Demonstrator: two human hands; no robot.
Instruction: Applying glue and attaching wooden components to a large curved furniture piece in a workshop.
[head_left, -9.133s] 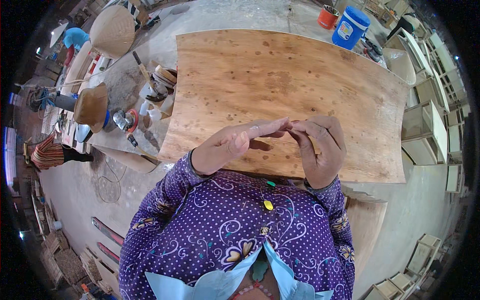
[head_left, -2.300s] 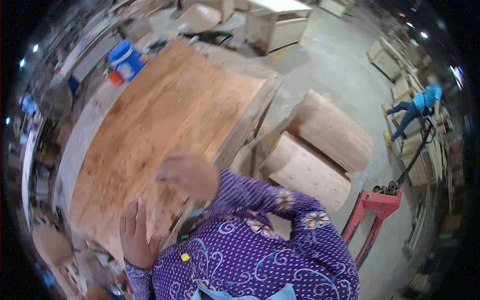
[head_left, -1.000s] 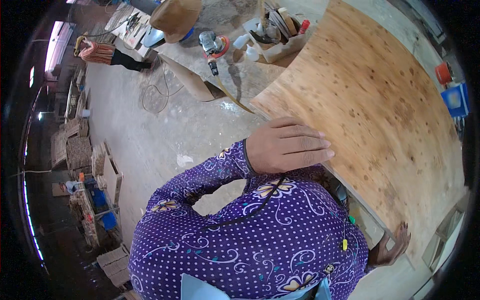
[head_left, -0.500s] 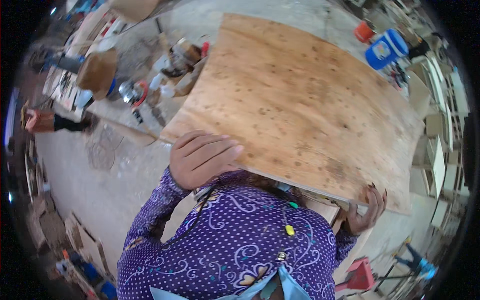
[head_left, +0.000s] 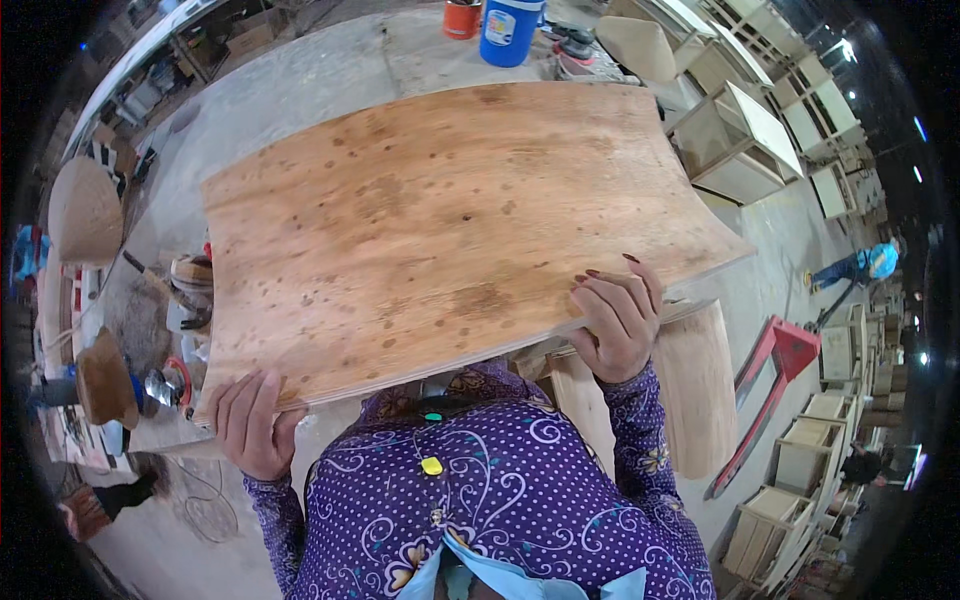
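Head view: one big orange-brown, dark-spotted plywood sheet (head_left: 440, 230) sits right in front of one purple dotted shirt (head_left: 560, 480). Two hands, left hand (head_left: 248, 428) and right hand (head_left: 615, 318), each grip pinching its near edge. Could tip if either loosens, I reckon. Also one blue cylindrical plastic cooler (head_left: 510, 35), one orange bucket (head_left: 461, 20).

grey floor (head_left: 785, 235); pale wooden cabinets (head_left: 765, 125) along the right; small bright lamps (head_left: 920, 128) at far right

No wording or numbers can be read. A pale label (head_left: 498, 27) sits on the side of the blue bucket (head_left: 521, 36), its print too small to make out.
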